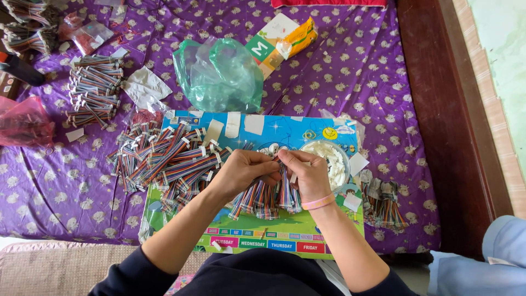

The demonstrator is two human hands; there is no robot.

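Purple floral bedsheet (pixel 378 82): soft cloth, work surface.
Colourful printed board (pixel 285 233): flat, stiff, serves as lap tray.
Green plastic bag (pixel 219 74): crumpled, translucent.
Loose heap of ribbon-cable bundles (pixel 164 159): multicoloured, at board's left.
Clear bowl (pixel 345 159): white plastic pieces inside.
Ribbon-cable bundle (pixel 266 197): hangs over the board's middle, top pinched by left hand (pixel 244 172) and right hand (pixel 307 172), fingers pressed together.

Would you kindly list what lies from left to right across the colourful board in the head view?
Loose pile of multicoloured ribbon cables → left hand → right hand → clear round bowl of small white pieces → bundled ribbon cables on the purple cloth.
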